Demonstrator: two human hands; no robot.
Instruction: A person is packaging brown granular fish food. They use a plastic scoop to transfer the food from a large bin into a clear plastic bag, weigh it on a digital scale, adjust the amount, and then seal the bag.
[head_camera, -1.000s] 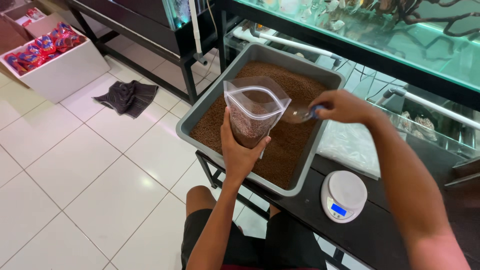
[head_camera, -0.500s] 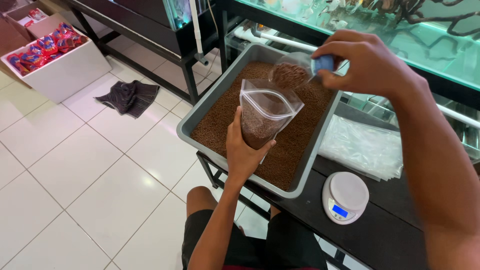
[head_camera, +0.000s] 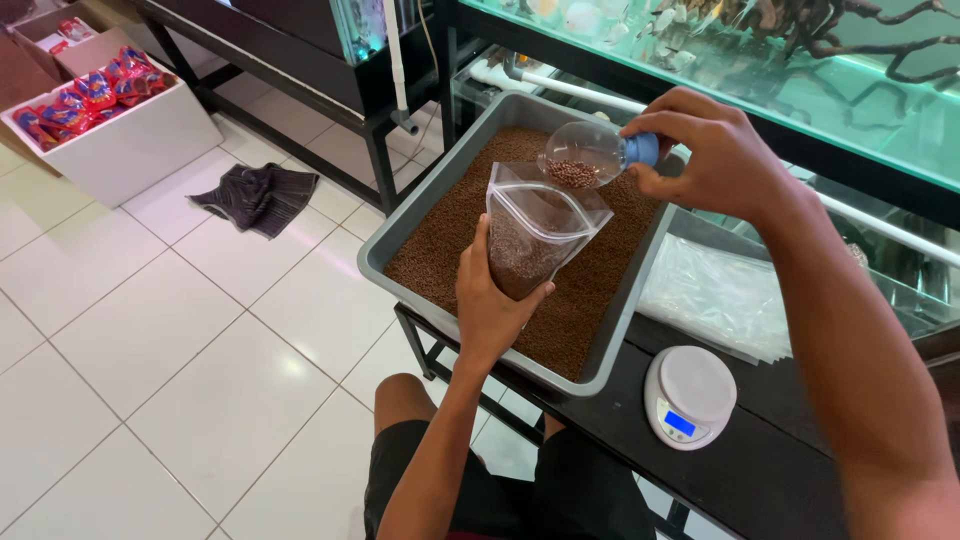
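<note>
1. The left hand is wrapped around the lower part of a clear zip bag, thumb on the near face and fingers behind it, holding it upright over the grey tray of brown pellets. The grip looks best kept low, as it is, so the mouth of the bag stays spread.

2. The right hand pinches the blue-capped neck of a clear cut-bottle scoop, fingers curled over it. The scoop lies tilted with its open end towards the bag's mouth and a small heap of pellets inside.

3. To pour cleanly, the scoop's lip should sit just above the mouth, towards the far rim, and tip slowly; a fast tip would likely send pellets over the edge.

4. With the bag over the tray, anything spilled falls back into the pellets rather than onto the tiled floor.

5. The bag appears roughly a third to half full; its top should stay free for sealing.

6. A small white scale sits on the dark bench near right of the tray, with a stack of empty clear bags just beyond it.
</note>
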